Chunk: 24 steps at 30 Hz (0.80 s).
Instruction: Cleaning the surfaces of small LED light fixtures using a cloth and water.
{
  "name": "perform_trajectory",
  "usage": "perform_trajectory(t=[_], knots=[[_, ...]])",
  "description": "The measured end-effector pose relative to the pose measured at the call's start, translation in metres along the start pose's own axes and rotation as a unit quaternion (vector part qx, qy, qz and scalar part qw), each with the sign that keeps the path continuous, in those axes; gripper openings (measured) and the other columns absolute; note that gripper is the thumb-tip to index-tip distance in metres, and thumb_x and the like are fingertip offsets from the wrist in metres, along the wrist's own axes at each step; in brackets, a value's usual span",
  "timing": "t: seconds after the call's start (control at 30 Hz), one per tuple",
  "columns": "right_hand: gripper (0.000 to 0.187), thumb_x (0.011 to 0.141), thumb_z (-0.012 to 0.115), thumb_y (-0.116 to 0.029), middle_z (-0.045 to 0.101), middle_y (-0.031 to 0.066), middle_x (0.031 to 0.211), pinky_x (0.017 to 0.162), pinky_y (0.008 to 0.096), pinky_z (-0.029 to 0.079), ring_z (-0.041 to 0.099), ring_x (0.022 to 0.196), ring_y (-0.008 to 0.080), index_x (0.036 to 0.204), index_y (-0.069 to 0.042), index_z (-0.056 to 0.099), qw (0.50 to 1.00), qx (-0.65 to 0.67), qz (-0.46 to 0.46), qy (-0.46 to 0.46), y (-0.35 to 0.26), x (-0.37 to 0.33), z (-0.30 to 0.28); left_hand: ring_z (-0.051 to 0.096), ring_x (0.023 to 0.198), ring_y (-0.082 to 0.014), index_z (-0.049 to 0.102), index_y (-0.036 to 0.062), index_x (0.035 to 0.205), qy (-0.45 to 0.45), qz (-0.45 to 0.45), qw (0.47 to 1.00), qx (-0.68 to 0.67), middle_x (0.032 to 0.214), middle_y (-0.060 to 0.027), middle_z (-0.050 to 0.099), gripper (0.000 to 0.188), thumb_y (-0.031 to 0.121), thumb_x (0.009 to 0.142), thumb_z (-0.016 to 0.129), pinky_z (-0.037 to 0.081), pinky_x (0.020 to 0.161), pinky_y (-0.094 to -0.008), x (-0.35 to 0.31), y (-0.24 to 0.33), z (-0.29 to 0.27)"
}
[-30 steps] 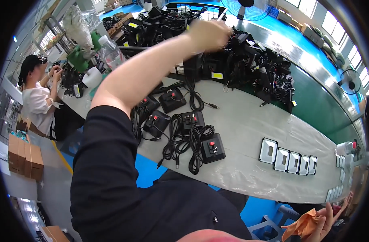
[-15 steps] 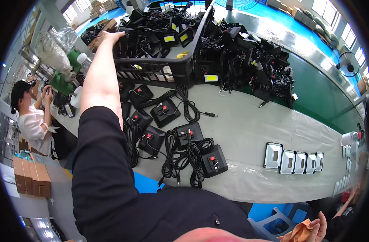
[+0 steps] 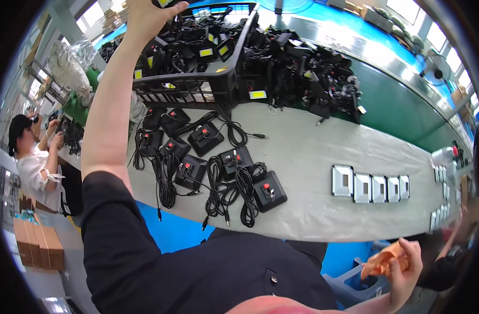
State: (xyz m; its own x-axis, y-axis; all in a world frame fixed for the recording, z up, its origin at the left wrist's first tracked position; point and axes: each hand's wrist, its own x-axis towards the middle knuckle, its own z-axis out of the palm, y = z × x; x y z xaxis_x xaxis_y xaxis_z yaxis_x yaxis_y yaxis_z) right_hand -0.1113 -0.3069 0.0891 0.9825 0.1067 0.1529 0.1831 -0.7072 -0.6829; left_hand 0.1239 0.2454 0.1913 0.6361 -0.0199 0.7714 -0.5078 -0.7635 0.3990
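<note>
Head-worn fisheye looks down — wide; worktable [image 3: 302,141] crossing mid-view.

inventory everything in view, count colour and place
table: one, grey, centre
crate: one, black, far side
cabled lamps: about eight, black, before crate
lamp heap: one, black, right of crate
frames: five, white, table's right
fans: two, blue top, dark right
boxes: several, brown, lower left
stool: one, grey, lower right
co-worker: at least one, white top, left
held lamp: one, black, top
cloth or glove: one, orange, lower right
left hand: one, top
right hand: one, lower right
</note>
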Motion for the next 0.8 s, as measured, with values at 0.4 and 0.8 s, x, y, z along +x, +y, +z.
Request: perform_trajectory(t=[0.4, 0.8], knots=[[0.026, 0.072, 0.072, 0.001, 0.062, 0.0073, 0.092, 0.074, 0.0277, 0.050, 0.063, 0.085, 0.0188, 0.095, -0.003, 0.061, 0.876, 0.230, -0.309, 0.289, -0.079, 0.059, 0.100, 0.054, 0.110, -0.0297, 0.023, 0.0066, 0.142, -0.138, 0.274, 0.949, -0.070, 0.127, -0.0154, 0.046, 0.093, 0.006, 0.067, 0.078, 0.045, 0.093, -0.0357, -0.149, 0.215, 0.125], [0.018, 0.073, 0.070, -0.004, 0.064, 0.0104, 0.091, 0.070, 0.0334, 0.050, 0.061, 0.080, 0.0271, 0.088, -0.003, 0.062, 0.885, 0.059, -0.349, 0.302, -0.053, 0.015, 0.107, 0.050, 0.110, -0.0249, 0.036, 0.0063, 0.133, -0.174, 0.194, 0.925, -0.277, 0.123, -0.0126, 0.046, 0.086, 0.003, 0.060, 0.080, 0.045, 0.088, -0.0339, -0.209, 0.256, 0.129]])
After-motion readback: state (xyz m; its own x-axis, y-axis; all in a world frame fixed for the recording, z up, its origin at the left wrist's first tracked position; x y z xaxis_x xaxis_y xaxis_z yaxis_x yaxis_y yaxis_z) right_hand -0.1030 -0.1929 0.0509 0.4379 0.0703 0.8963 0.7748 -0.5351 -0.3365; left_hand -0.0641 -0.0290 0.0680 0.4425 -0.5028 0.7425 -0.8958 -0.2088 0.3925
